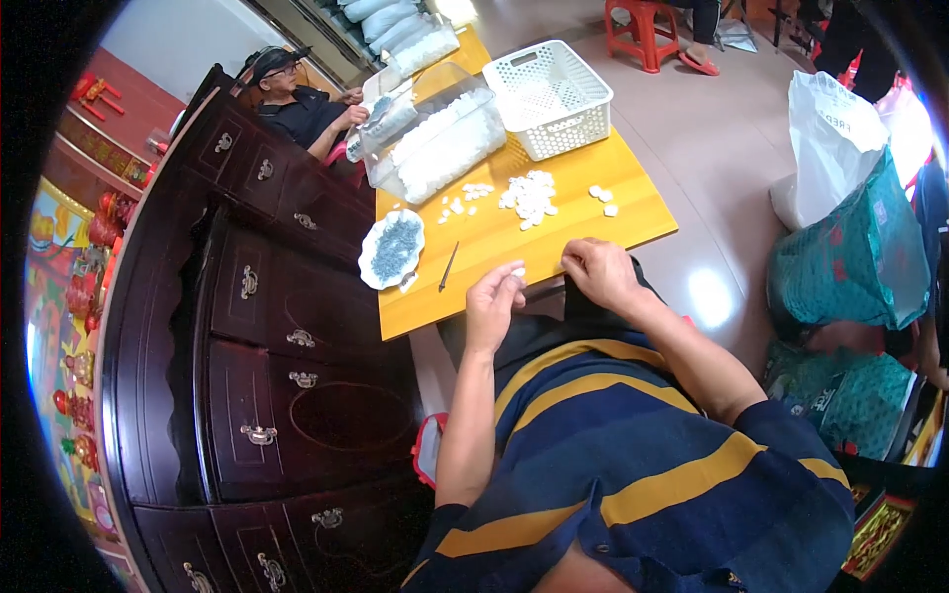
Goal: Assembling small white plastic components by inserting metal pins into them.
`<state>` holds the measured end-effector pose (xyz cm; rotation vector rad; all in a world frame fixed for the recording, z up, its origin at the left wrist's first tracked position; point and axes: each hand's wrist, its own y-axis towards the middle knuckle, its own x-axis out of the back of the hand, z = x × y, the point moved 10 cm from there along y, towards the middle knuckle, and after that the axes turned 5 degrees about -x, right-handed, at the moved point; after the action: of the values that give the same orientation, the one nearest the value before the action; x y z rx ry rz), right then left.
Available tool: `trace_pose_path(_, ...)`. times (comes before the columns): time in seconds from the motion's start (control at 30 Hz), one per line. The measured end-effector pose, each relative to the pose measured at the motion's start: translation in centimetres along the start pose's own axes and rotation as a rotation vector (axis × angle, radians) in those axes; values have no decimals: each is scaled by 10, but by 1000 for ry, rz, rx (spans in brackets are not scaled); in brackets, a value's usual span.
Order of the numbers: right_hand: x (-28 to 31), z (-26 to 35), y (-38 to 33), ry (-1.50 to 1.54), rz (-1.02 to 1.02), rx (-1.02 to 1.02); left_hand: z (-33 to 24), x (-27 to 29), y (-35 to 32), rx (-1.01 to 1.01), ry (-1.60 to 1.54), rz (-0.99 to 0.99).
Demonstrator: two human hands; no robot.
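Observation:
Near the table's front edge, my left hand (491, 306) pinches a small white piece (518, 272) between thumb and fingertips. My right hand (605, 274) is a short way to its right, fingers curled and pressed together. Whatever it may hold is too small to make out. Beyond both hands lies a pile of small white pieces (530, 198), with a few more (603, 198) apart on the right. A scalloped white dish (369, 259) of tiny blue-grey bits stands at the left. Between dish and left hand lies a thin dark tool (449, 267).
On the yellow tabletop (633, 212) stand a clear bin (381, 176) of white pieces and a white perforated basket (573, 133). A dark wooden cabinet (297, 395) borders the left. Another person (297, 109) sits at far left. Green sacks (840, 267) stand on the right.

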<state>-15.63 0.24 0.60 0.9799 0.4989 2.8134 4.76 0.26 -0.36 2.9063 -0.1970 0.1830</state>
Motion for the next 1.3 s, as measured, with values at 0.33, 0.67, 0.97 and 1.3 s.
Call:
trace_pose_path(0.33, 21, -3, 11, -227, -249, 105, 32, -11, 0, 102, -282, -81)
trace_pose_path(0.67, 16, -6, -1, 341, -182, -34, 30, -33, 1, 165, -333, -170)
trace_pose_path(0.97, -44, -11, -18, 846, 114, -240, 33, -43, -5, 111, -297, -82)
trace_pose_path(1.3, -47, -22, -16, 1124, 198, -455, -21, 79, 35, -335, 996, -271)
